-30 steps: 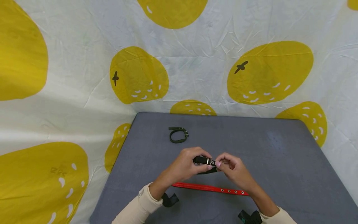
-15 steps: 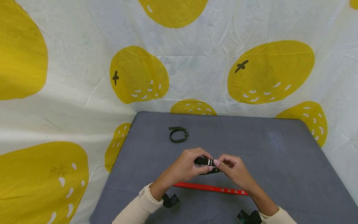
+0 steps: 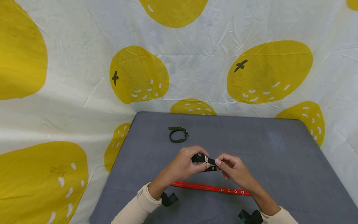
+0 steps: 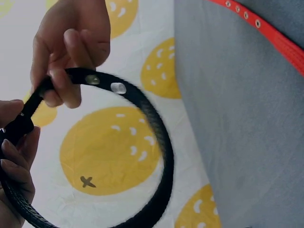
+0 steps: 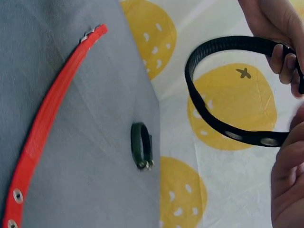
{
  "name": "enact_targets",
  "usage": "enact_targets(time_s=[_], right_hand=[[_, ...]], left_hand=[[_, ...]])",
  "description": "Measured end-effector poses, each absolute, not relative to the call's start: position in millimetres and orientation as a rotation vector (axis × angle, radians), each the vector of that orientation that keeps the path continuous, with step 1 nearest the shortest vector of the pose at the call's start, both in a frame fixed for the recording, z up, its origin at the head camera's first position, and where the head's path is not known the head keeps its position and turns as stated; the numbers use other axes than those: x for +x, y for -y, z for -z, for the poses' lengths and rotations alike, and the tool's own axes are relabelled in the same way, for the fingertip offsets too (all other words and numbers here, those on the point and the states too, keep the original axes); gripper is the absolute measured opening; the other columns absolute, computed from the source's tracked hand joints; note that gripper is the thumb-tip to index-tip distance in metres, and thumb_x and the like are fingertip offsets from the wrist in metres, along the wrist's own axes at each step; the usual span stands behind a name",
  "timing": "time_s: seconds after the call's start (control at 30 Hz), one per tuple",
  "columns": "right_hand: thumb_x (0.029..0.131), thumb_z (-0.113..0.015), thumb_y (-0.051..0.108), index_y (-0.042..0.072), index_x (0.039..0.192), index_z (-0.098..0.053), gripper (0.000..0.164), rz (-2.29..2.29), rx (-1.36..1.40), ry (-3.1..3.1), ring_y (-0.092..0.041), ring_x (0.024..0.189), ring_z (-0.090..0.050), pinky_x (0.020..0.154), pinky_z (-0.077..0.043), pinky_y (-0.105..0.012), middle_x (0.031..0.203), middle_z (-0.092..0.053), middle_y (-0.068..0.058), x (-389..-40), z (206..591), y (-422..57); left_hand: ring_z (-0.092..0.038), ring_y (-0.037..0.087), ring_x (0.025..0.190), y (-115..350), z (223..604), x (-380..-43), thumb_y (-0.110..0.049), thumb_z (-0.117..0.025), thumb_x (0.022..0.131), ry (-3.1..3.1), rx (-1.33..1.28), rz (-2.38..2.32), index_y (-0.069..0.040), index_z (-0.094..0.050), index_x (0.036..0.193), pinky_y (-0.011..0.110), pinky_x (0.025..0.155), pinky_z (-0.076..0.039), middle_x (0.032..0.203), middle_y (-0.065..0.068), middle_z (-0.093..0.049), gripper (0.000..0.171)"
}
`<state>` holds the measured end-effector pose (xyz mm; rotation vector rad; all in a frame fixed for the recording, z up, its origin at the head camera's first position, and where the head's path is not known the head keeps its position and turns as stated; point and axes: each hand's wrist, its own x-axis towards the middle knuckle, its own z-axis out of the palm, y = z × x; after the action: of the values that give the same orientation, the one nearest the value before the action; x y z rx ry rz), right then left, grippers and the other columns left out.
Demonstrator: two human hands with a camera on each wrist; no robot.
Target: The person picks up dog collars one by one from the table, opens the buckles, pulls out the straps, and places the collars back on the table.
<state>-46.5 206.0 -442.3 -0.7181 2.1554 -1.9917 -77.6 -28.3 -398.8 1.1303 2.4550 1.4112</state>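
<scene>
Above the counter (image 3: 279,155), the two hands hold the black collar (image 3: 199,159) near its buckle (image 3: 206,159). At 9 o'clock of this buckle, the left hand (image 3: 186,161) has its grip pinched on the collar; toward 3 o'clock, the right hand (image 3: 234,169) pinches the strap. The step appears to be buckle work; whether fastening or loosening, I cannot tell. Next seems to call for a steady left grip and careful guiding by the right. Fingers hide the strap's tip; the buckle's pin is too small to make out.
</scene>
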Motion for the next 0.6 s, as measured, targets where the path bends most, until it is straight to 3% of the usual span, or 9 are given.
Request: enact_targets(time_s=[0.13,0.33,0.5,0.6], right_hand=[[0.105,-0.048,0.004,0.002,0.108,-0.066,0.018,1.887,-0.698,-2.219,-0.015,0.043,-0.037,0.039,-0.037,-0.028,0.080,-0.064,-0.003,-47.3,436.3,-206.6],[0.104,-0.052,0.004,0.001,0.108,-0.067,0.016,1.876,-0.684,-2.194,-0.011,0.039,-0.028,0.036,-0.031,-0.026,0.054,-0.043,-0.008,-48.5,429.0,-204.3],[0.102,-0.056,0.004,0.002,0.104,-0.071,0.016,1.869,-0.688,-2.194,-0.012,0.042,-0.026,0.044,-0.034,-0.032,0.054,-0.034,-0.011,-49.2,428.0,-204.3],[0.101,-0.057,0.003,0.003,0.098,-0.072,0.015,1.888,-0.684,-2.195,-0.014,0.045,-0.027,0.046,-0.034,-0.034,0.058,-0.038,-0.007,-49.9,428.2,-205.0]], left_hand=[[-0.059,0.002,0.080,28.7,398.1,-78.0,-0.018,-0.077,0.090,-2.472,1.150,-1.386,-0.014,-0.068,0.109,0.018,0.069,-0.053,0.103,-0.002,-0.069,0.021],[-0.059,0.002,0.082,28.4,397.1,-78.2,-0.019,-0.077,0.091,-2.471,1.151,-1.371,-0.013,-0.067,0.109,0.020,0.071,-0.054,0.103,-0.002,-0.069,0.022],[-0.059,0.001,0.080,29.3,396.1,-77.7,-0.018,-0.077,0.091,-2.437,1.143,-1.385,-0.013,-0.066,0.109,0.018,0.070,-0.053,0.102,-0.002,-0.068,0.022],[-0.058,0.001,0.079,29.8,395.1,-77.4,-0.018,-0.077,0.091,-2.424,1.134,-1.400,-0.013,-0.065,0.109,0.018,0.069,-0.052,0.100,-0.002,-0.068,0.022]])
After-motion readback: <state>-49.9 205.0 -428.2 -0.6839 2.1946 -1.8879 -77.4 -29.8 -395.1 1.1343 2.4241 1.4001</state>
